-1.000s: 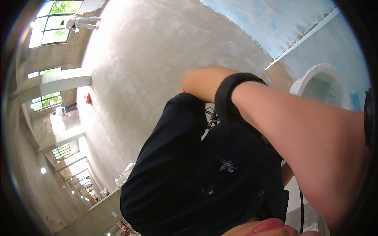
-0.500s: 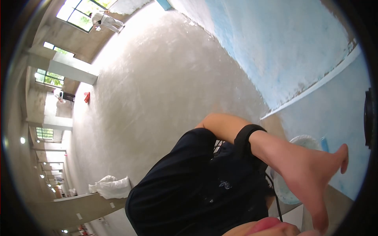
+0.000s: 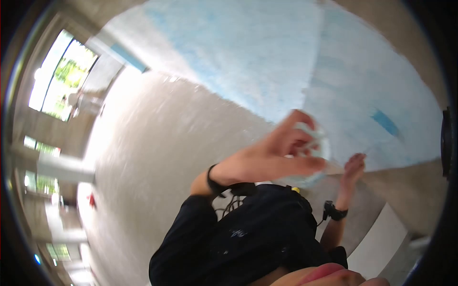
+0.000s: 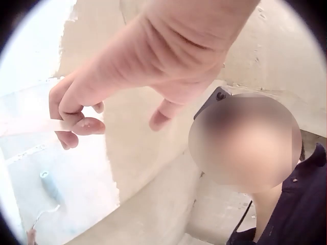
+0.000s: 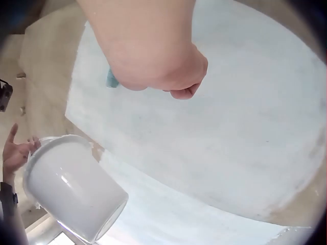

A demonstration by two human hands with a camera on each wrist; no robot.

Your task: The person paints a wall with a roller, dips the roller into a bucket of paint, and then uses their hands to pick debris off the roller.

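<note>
My left hand (image 3: 267, 155) grips the handle of a white plastic bucket (image 5: 76, 186), its fingers curled round the grip. In the right wrist view the bucket hangs tilted, below that left hand (image 5: 18, 153). The head view has the bucket (image 3: 307, 181) mostly hidden behind the left hand. Farther out, my right hand (image 3: 353, 169) holds a paint roller by its handle. The blue roller sleeve (image 3: 385, 122) lies against the pale blue wall in that view. From the left wrist, the roller (image 4: 49, 185) and its bent wire frame show. The right hand (image 5: 163, 74) is a fist seen from behind.
A pale blue painted wall (image 3: 243, 57) meets a second painted wall at a corner, with bare plaster (image 3: 405, 190) beyond its edge. Grey concrete floor (image 3: 152, 157) stretches left towards windows (image 3: 62, 76). A person stands by the windows, and a red object (image 3: 92, 200) is farther along.
My left hand, close to the camera with fingers spread half a second ago, has moved down and forward onto the bucket handle. The roller has moved from beside the bucket to the wall. The view has turned.
</note>
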